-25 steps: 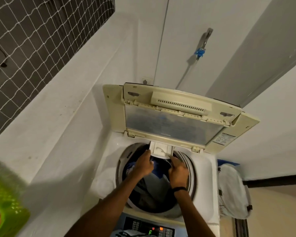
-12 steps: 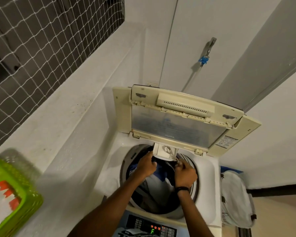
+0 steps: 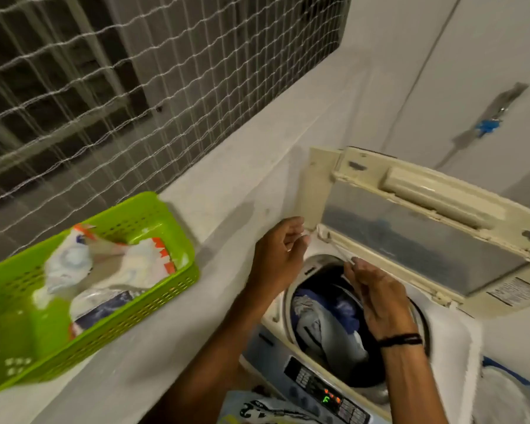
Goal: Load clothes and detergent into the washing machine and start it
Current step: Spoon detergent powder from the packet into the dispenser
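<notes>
Clothes (image 3: 325, 325) loaded, start pending
Above the drum (image 3: 289, 301) my right hand (image 3: 380, 295) pinches a thin pale strip (image 3: 338, 250); my left hand's (image 3: 276, 255) hold I cannot tell.

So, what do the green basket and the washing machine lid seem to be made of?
The green basket looks like moulded plastic, glossy, with rows of slots. The lid seems cream plastic, yellowed and scuffed, around a greyish panel, perhaps glass or plastic.

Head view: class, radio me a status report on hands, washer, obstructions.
Left hand curled, grip unclear. Right hand pinches thin pale strip. White top-loading washing machine: cream lid up, blue clothes inside. Only right hand over opening.
</notes>
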`<state>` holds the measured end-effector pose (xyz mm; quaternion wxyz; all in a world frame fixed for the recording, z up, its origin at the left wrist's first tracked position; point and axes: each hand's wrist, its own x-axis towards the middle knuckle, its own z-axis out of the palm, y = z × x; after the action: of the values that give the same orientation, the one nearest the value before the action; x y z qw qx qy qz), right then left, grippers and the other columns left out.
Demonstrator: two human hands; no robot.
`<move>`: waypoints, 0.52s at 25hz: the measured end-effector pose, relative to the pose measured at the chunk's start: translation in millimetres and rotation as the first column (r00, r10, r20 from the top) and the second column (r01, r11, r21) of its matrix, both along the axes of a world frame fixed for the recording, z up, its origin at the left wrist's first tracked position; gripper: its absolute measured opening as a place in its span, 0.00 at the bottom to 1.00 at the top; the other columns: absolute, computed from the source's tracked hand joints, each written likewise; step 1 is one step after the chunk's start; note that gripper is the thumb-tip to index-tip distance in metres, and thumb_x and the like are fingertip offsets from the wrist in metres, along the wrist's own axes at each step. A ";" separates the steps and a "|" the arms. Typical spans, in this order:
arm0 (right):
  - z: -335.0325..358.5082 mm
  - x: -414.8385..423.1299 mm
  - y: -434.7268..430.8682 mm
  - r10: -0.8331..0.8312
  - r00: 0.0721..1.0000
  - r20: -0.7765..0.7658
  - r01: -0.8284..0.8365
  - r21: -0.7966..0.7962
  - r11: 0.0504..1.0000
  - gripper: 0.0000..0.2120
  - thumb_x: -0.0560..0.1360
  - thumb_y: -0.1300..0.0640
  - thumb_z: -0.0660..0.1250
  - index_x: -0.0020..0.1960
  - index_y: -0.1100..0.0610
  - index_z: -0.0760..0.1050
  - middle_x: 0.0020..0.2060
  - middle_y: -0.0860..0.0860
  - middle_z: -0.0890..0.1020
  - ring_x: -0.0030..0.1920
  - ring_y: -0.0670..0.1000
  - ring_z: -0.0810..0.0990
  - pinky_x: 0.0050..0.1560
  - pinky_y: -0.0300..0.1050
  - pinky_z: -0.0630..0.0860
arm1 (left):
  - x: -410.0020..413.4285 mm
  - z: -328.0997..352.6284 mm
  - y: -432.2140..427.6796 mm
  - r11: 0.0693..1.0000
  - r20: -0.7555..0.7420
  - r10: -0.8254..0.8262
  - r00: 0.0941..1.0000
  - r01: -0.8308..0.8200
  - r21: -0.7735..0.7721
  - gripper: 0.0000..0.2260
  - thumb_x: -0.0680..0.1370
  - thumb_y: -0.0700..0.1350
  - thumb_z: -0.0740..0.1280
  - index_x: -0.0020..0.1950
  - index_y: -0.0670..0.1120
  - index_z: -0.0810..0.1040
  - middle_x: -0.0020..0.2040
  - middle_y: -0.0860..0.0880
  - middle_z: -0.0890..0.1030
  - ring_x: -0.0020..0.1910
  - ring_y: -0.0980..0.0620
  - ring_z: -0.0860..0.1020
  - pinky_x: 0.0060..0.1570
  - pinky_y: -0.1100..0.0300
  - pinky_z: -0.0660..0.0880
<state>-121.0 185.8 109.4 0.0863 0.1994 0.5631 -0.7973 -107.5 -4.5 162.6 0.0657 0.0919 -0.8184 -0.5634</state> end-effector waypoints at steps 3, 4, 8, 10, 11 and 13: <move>36.4 5.9 -42.9 0.167 0.985 -0.041 -0.172 -0.136 0.976 0.12 0.72 0.69 0.67 0.55 0.66 0.79 0.46 0.56 0.86 0.51 0.54 0.84 0.46 0.36 0.81 | 43.5 43.2 -40.9 0.985 -0.191 0.171 0.967 -0.172 0.016 0.13 0.79 0.41 0.68 0.63 0.45 0.79 0.56 0.52 0.84 0.53 0.61 0.81 0.54 0.70 0.76; 52.1 9.3 -57.5 0.236 0.970 -0.054 -0.241 -0.145 0.960 0.13 0.70 0.67 0.68 0.54 0.65 0.79 0.46 0.57 0.86 0.50 0.54 0.85 0.47 0.38 0.81 | 59.3 54.2 -55.3 0.972 -0.261 0.227 0.938 -0.237 -0.005 0.12 0.79 0.40 0.68 0.62 0.45 0.80 0.55 0.52 0.84 0.53 0.60 0.81 0.54 0.67 0.77; 104.4 24.4 -117.1 0.526 0.827 -0.196 -0.541 -0.024 0.841 0.12 0.68 0.66 0.70 0.52 0.65 0.81 0.43 0.60 0.86 0.47 0.55 0.86 0.48 0.40 0.81 | 119.1 89.9 -109.4 0.836 -0.418 0.502 0.757 -0.549 0.011 0.07 0.80 0.40 0.67 0.56 0.48 0.82 0.51 0.54 0.84 0.48 0.59 0.83 0.48 0.62 0.80; 116.8 27.2 -150.0 0.619 0.747 -0.243 -0.611 0.116 0.783 0.08 0.72 0.71 0.69 0.50 0.66 0.82 0.41 0.63 0.86 0.46 0.60 0.86 0.49 0.47 0.83 | 141.5 93.8 -141.5 0.723 -0.448 0.613 0.651 -0.690 -0.014 0.07 0.79 0.42 0.68 0.53 0.53 0.82 0.49 0.56 0.84 0.47 0.58 0.82 0.49 0.58 0.80; 119.4 28.2 -166.7 0.644 0.718 -0.263 -0.606 0.218 0.765 0.07 0.72 0.70 0.70 0.49 0.65 0.83 0.39 0.62 0.86 0.45 0.61 0.85 0.50 0.51 0.83 | 150.8 91.8 -157.8 0.679 -0.454 0.629 0.631 -0.731 -0.075 0.08 0.78 0.42 0.68 0.51 0.55 0.81 0.49 0.56 0.83 0.49 0.57 0.82 0.52 0.53 0.79; 121.3 26.7 -199.0 0.731 0.608 -0.310 -0.518 0.543 0.662 0.06 0.70 0.62 0.72 0.46 0.57 0.86 0.39 0.58 0.86 0.44 0.59 0.86 0.52 0.57 0.82 | 163.7 84.0 -186.2 0.614 -0.441 0.622 0.647 -0.752 -0.239 0.08 0.77 0.43 0.68 0.49 0.58 0.81 0.53 0.55 0.82 0.55 0.55 0.79 0.60 0.51 0.75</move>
<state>-94.3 -13.2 230.7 0.1725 -0.2177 0.7481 -0.6027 56.3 -190.7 246.6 0.4262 0.2960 -0.7930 -0.3192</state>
